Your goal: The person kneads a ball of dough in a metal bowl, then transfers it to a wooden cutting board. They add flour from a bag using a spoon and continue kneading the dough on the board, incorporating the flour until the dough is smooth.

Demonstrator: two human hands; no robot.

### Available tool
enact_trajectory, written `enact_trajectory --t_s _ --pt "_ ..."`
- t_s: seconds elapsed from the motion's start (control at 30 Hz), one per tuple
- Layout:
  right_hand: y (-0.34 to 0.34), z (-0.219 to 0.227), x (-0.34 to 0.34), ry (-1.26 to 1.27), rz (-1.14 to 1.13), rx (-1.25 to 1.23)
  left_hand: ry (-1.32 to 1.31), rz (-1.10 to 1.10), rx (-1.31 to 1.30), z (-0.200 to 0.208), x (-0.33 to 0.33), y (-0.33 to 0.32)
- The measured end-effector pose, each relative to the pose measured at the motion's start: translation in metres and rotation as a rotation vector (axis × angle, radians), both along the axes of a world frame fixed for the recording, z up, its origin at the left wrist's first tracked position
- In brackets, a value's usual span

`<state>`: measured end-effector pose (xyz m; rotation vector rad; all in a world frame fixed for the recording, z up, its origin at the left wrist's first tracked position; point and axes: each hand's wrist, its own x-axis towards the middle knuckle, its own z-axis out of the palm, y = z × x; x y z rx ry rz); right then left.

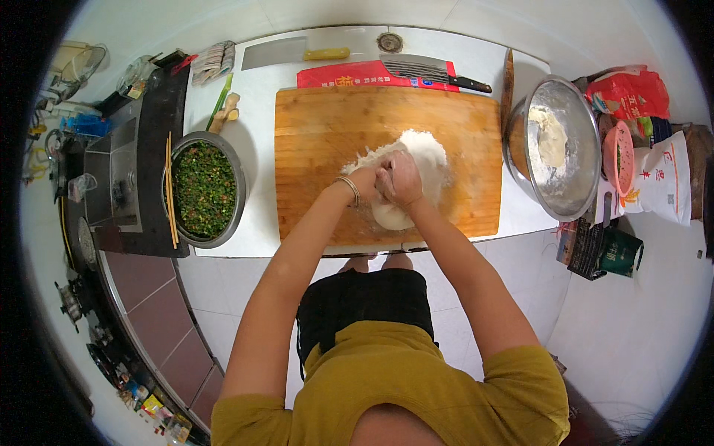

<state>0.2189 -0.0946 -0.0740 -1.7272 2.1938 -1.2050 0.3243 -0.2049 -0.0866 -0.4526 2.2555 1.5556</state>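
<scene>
My left hand [364, 183], with a bangle at its wrist, meets my right hand [402, 178] over the wooden cutting board [320, 134]. Both are closed, their fingers curled in against one another around part of a pale lump of dough [391, 218]. The smooth near end of the dough shows below them, lying on the board; what sits between the fingers is mostly hidden. Just beyond and to the right of my hands spreads a pile of white flour [427, 151], with a dusting over the wood around it.
At the left stands a bowl of chopped green filling [204, 189], chopsticks [170, 197] across its rim, ginger [225, 111] behind. Behind the board lie a cleaver [416, 70] and another knife [326, 54]. On the right are a steel bowl [584, 175] holding dough, a pink bowl [619, 157] and bags.
</scene>
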Motion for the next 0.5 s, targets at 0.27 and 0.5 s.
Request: enact_trajectory --t_s 0.27,0.5 --pt "0.042 0.025 -0.033 -0.615 -0.273 0.241 -0.008 -0.042 -0.136 0.021 0.002 0.008" --pt "0.043 0.076 0.005 0.112 0.319 1.098 0.22 -0.054 -0.576 0.044 0.027 0.051"
